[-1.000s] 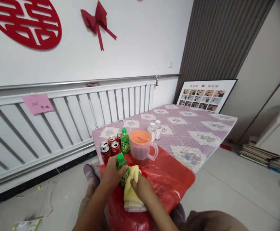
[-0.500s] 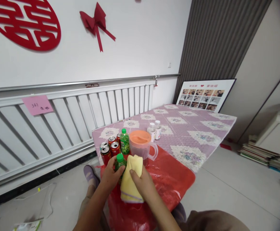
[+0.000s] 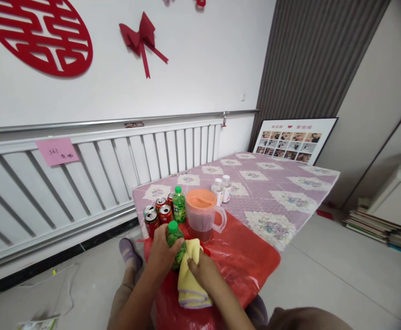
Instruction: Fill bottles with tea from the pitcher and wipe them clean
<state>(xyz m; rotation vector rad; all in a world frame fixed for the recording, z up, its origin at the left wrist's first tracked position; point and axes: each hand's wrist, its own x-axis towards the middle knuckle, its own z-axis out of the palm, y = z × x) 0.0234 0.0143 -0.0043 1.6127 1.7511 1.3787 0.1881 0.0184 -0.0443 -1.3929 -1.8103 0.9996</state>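
Observation:
My left hand point(image 3: 163, 250) is wrapped round a green-capped drink bottle point(image 3: 175, 235) that stands tilted near the table's front edge. In my right hand point(image 3: 203, 269) is a folded yellow cloth point(image 3: 191, 288) with a purple edge; it hangs down beside the bottle and its top seems to touch the bottle's side. Just behind my hands stands a clear plastic pitcher point(image 3: 201, 221) with an orange lid and dark liquid at the bottom. A second green bottle point(image 3: 179, 206) stands to its left. Red plastic sheeting point(image 3: 242, 252) lies under these things.
Several opened drink cans point(image 3: 165, 213) cluster at the table's left corner. Two small white-capped bottles point(image 3: 225, 188) stand behind the pitcher. A purple floral cloth point(image 3: 252, 175) covers the table. A white radiator point(image 3: 111, 160) runs along the wall at the left; a photo board point(image 3: 297, 137) leans at the back.
My right hand has moved the yellow cloth down and slightly right, away from the upper part of the bottle. More of the bottle shows now, with my left hand still on it.

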